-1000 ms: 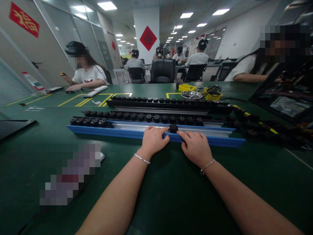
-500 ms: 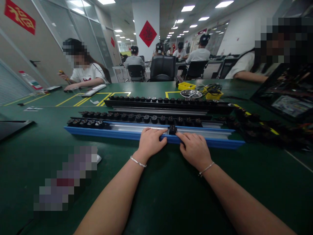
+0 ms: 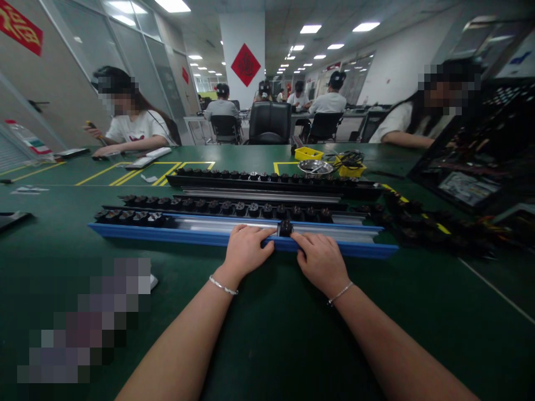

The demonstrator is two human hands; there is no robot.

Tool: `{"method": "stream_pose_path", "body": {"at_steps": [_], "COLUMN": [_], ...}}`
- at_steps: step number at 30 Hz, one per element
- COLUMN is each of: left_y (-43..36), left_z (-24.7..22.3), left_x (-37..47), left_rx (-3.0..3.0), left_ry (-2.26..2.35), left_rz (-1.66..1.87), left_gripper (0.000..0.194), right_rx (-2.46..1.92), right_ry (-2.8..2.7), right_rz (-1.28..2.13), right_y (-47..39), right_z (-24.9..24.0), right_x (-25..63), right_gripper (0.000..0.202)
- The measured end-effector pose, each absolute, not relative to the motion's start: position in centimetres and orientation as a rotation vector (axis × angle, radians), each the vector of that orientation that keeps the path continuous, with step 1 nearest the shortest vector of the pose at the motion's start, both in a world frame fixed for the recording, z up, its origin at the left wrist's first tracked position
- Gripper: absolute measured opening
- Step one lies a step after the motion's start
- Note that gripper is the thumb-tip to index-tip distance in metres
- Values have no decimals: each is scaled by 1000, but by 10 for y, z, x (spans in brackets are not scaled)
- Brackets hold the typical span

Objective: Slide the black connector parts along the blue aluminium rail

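A small black socket module (image 3: 286, 228) sits in the silver channel of a long blue-edged rail (image 3: 137, 231). My left hand (image 3: 248, 249) rests over the rail's near edge, its index fingertip at the module's left side and its thumb lower down on the front. From the right, my right hand (image 3: 321, 262) brings its index fingertip against the module, with the other fingers curled. The module is held between the two hands. At the rail's left end stands a group of similar black modules (image 3: 142, 218).
Behind the blue rail lie a row of black modules (image 3: 226, 208) and a black rail (image 3: 259, 184) with more modules. A metal dish (image 3: 314, 167) and a yellow bin (image 3: 308, 153) stand farther back. Black parts with yellow tape (image 3: 430, 223) lie right. Co-workers sit across the table.
The camera view has turned slightly, so everything appears shifted left. Both hands stay at the same black module, with little visible movement along the rail.
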State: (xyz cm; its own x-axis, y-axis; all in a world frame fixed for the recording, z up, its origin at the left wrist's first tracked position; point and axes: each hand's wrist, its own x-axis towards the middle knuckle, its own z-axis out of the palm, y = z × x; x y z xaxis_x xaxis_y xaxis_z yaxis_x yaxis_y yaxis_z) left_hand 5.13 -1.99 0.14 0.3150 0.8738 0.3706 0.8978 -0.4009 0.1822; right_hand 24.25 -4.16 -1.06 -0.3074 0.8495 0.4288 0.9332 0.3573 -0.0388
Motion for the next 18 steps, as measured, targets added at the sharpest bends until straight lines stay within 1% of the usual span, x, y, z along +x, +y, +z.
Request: {"method": "stream_pose_path", "body": {"at_steps": [18], "left_y": [-20], "left_z": [1], "left_x": [51], "left_rx": [-2504], "left_ry": [-1659], "left_rz": [-663], "left_gripper": [31], "right_rx": [-1570], "right_ry": [-2193], "right_rz": [-278], "right_y": [-44], "right_z": [-11], "right_x": [243], "right_gripper": [34]}}
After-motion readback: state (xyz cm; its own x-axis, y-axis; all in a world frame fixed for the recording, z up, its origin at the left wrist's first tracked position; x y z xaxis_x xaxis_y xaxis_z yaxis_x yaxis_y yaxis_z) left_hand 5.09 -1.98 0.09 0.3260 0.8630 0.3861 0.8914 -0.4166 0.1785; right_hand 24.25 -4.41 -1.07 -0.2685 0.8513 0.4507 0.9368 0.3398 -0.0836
